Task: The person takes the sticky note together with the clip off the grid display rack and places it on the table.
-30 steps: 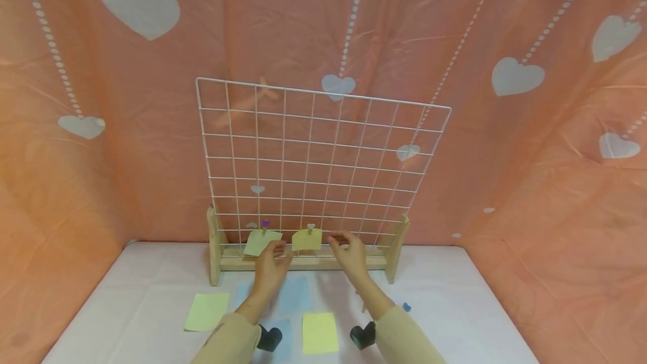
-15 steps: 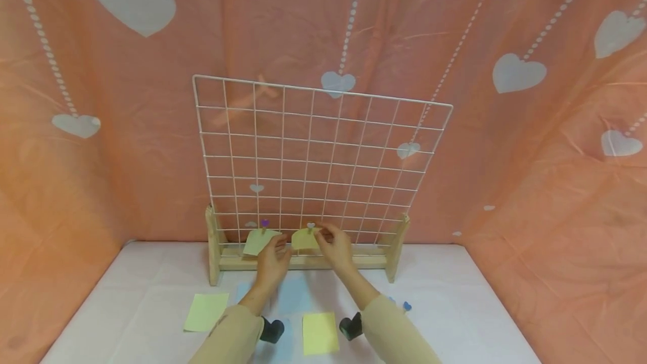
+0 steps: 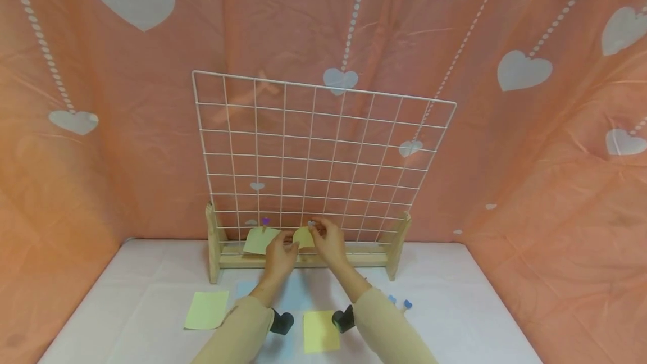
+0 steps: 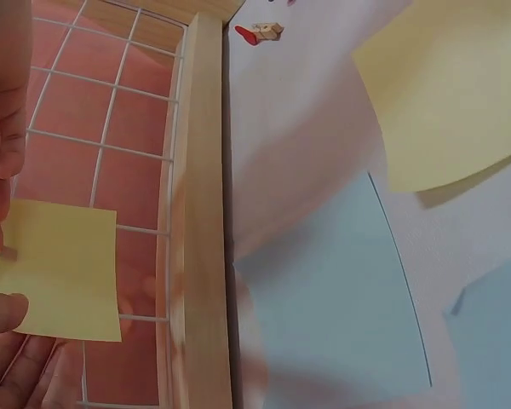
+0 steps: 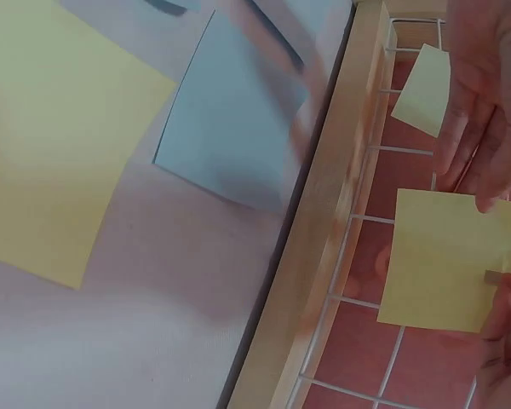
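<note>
A yellow sticky note (image 3: 303,237) hangs low on a white wire grid (image 3: 285,108) in the head view. My left hand (image 3: 281,254) pinches its left edge, thumb in front and fingers behind, as the left wrist view shows. At the note's top, my right hand (image 3: 331,243) pinches a small wooden clip (image 5: 494,277) with a pale heart. Part of that clip is hidden by the fingers. Left of it, a pale green note (image 3: 260,240) hangs from a purple heart clip (image 3: 265,221), partly behind my left hand.
The grid stands in a wooden base (image 3: 213,246). On the white table lie a green note (image 3: 206,310), a yellow note (image 3: 321,333) and blue notes (image 4: 332,298), partly under my arms. Blue heart clips (image 3: 407,304) lie right; a red clip (image 4: 260,33) shows in the left wrist view.
My right hand has moved left from beside the yellow note to its clip and now pinches it. My left hand has shifted slightly right onto the note's left edge.
</note>
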Motion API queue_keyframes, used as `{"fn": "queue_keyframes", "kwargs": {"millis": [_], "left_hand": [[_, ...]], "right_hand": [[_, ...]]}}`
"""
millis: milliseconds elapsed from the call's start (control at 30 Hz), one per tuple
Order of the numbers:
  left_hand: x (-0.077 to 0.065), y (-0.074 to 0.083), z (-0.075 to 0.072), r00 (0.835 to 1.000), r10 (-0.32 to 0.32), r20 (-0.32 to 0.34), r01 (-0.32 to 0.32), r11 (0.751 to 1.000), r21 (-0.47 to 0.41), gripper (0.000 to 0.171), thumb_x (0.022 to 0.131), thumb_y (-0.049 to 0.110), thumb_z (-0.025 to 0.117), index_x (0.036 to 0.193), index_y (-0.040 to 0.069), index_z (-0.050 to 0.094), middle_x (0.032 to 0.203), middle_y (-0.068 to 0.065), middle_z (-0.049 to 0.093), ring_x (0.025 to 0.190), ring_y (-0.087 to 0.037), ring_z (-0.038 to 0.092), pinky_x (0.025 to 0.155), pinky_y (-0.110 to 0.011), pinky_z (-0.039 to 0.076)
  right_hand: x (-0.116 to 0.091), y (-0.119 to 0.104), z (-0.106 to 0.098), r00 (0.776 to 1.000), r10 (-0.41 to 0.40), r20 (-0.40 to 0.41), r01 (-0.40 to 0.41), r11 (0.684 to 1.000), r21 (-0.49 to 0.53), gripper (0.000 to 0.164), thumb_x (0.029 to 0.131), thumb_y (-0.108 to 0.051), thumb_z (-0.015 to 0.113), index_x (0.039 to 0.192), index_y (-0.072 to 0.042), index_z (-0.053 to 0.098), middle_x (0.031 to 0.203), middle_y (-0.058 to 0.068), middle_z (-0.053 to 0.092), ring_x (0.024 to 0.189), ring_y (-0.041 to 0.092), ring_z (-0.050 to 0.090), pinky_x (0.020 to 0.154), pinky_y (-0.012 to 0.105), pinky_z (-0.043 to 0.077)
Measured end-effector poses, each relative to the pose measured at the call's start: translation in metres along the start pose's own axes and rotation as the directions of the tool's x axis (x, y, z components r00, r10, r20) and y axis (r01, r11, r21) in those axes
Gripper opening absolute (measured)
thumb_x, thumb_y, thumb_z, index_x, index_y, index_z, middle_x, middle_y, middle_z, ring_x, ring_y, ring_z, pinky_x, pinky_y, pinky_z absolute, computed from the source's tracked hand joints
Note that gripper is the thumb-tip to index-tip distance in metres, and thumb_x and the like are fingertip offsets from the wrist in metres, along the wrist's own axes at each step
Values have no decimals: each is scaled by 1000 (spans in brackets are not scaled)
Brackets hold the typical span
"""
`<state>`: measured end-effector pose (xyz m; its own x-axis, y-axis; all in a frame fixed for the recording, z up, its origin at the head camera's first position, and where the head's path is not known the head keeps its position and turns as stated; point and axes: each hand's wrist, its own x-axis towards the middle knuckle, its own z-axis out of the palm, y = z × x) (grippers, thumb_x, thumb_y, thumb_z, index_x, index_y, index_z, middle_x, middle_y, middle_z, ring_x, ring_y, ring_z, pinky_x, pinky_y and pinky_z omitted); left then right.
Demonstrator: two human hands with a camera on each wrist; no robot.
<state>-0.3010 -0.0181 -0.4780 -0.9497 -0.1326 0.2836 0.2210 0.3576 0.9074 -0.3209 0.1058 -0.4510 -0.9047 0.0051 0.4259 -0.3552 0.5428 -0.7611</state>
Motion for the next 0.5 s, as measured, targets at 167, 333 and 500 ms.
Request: {"fn": "queue_keyframes", "kwargs": {"millis": [167, 333, 500], "left_hand": [[1, 2, 4, 999, -7, -49, 8, 1000, 14, 12, 86, -5, 60, 97, -10, 62, 91, -23, 66, 85, -36, 65, 78, -44, 55], [2, 3, 7, 998, -8, -70, 11, 999, 39, 8, 87, -5, 59, 94, -10, 63, 86, -21, 66, 82, -34, 65, 74, -43, 55], [2, 3, 6, 997, -11, -83, 15, 998, 55, 8, 88, -5, 59, 93, -10, 63, 85, -22, 66, 81, -35, 66, 73, -43, 56]], "right_hand": [[1, 0, 0, 1000, 2, -15, -3, 998, -56, 15, 88, -9, 66, 100, 0, 69, 87, 12, 71, 76, 25, 67, 65, 22, 51], [-1, -4, 0, 999, -22, -50, 15, 992, -125, 10, 87, -11, 68, 94, -3, 70, 85, 10, 71, 76, 23, 67, 65, 27, 53], [-3, -5, 4, 995, -34, -93, 16, 984, -180, 8, 86, -8, 68, 93, -4, 69, 87, 9, 70, 78, 22, 66, 69, 30, 54]]}}
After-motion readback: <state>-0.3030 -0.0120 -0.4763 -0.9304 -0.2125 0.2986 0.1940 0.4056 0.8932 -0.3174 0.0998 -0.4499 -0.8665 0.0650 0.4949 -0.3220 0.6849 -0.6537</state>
